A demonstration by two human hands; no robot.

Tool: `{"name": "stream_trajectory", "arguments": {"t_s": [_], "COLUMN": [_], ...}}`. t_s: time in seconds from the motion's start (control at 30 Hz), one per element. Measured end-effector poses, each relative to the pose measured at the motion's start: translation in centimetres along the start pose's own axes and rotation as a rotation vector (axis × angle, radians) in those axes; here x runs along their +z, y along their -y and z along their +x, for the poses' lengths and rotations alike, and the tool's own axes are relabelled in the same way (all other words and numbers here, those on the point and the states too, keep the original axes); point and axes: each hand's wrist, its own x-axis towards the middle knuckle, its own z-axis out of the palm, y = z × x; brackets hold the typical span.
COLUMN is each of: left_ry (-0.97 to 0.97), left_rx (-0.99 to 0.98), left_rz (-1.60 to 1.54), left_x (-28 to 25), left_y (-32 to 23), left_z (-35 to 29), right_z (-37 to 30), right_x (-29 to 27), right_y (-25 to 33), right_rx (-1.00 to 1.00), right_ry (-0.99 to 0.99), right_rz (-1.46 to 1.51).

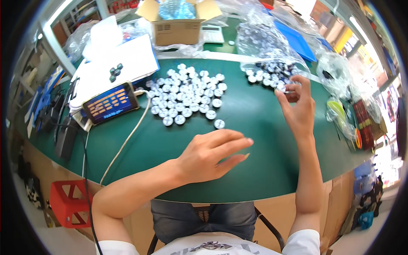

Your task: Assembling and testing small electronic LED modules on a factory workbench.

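My left hand (212, 155) hovers over the near middle of the table, palm down, fingers stretched out and holding nothing. At the far right, my right hand (301, 106) reaches to a pile of small round white-topped pieces (266, 78) with dark undersides. Its thumb and fingers curl together around one small round piece (281, 87) at the pile's near edge; the fingers partly hide it. Left of centre, many similar pieces (182, 93) stand in a loose group, white faces up. A single piece (219, 123) sits at that group's near edge, just beyond my left hand.
A clear plastic bag (267, 40) of more pieces lies behind the right pile. A phone (111, 103) with a white cable (127, 142) leans at left. Beyond are an open cardboard box (177, 33), a calculator (212, 35) and a blue tray (293, 40). A red stool (70, 204) stands below.
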Motion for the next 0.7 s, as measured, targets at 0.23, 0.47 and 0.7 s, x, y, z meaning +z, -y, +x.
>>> {"name": "stream_trajectory", "arguments": {"t_s": [0.23,0.47,0.7], "left_ry": [-0.137,-0.139,-0.153], "left_rx": [-0.401,-0.686,-0.705], "left_rz": [-0.339,-0.705,-0.825], "left_x": [-1.1,-1.2,-1.2], "left_y": [0.3,-0.2,0.4], "left_z": [-0.1,0.6,0.4], "right_z": [-4.3,-5.5,-5.8], "right_x": [0.9,2.1,2.6], "right_y": [5.5,5.5,5.6], "right_rx": [-0.146,-0.155,-0.328], "right_ry": [0.433,0.485,0.335], "right_rz": [0.621,0.697,0.585]}}
